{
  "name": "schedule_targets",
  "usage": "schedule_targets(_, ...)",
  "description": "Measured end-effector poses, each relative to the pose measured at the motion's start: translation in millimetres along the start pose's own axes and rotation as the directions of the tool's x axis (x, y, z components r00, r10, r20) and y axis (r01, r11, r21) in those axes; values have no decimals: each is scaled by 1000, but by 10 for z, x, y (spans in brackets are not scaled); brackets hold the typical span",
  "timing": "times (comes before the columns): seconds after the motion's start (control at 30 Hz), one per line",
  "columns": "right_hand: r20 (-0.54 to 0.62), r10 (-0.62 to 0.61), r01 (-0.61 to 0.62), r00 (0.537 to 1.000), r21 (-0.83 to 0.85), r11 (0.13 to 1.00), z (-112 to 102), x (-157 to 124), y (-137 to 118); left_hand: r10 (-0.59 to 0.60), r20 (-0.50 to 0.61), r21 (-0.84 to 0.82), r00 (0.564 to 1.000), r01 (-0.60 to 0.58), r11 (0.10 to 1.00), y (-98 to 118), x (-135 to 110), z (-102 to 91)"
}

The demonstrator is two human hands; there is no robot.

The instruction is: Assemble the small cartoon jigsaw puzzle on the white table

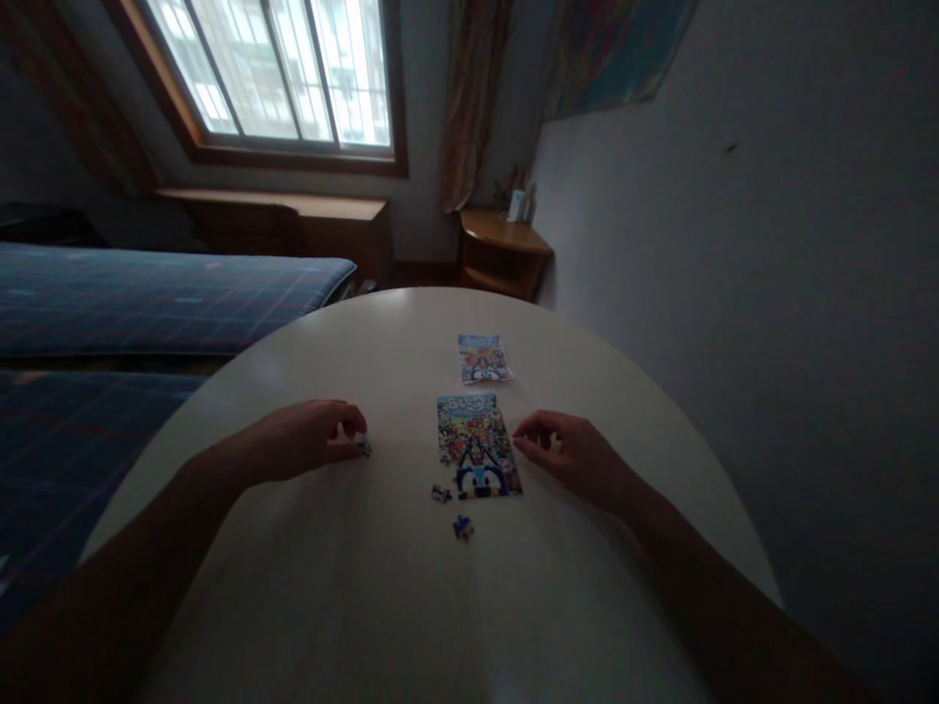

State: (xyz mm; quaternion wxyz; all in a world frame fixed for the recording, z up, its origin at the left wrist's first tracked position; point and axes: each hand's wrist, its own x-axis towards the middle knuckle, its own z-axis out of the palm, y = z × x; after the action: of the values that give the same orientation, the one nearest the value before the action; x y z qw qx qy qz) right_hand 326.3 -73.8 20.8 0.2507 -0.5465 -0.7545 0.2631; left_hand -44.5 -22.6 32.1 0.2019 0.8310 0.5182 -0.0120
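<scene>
A colourful jigsaw puzzle (476,445) lies almost assembled on the round white table (381,587). My left hand (304,440) rests on the table to its left, fingers pinched on a small puzzle piece (363,447). My right hand (568,452) lies just right of the puzzle with fingers curled, close to its edge; nothing shows in it. Two loose pieces sit near the puzzle's lower left corner, one (441,494) beside it and one (462,528) a little nearer to me.
A small picture card (482,358) lies beyond the puzzle. A bed with a blue checked cover (147,293) stands to the left. A wooden corner shelf (503,249) and a window (279,68) are behind the table; a white wall runs along the right.
</scene>
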Motion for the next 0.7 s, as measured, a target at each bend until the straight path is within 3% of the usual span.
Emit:
schedule_targets(0.5, 30, -8, 8, 1000, -10, 1000, 36, 8, -16, 62, 44, -73, 997, -59, 996, 175, 34, 70)
schedule_targets(0.7, 39, -14, 14, 999, 7, 1000, 95, 3, -53, 231, 27, -134, 972, -226, 965, 403, 83, 166)
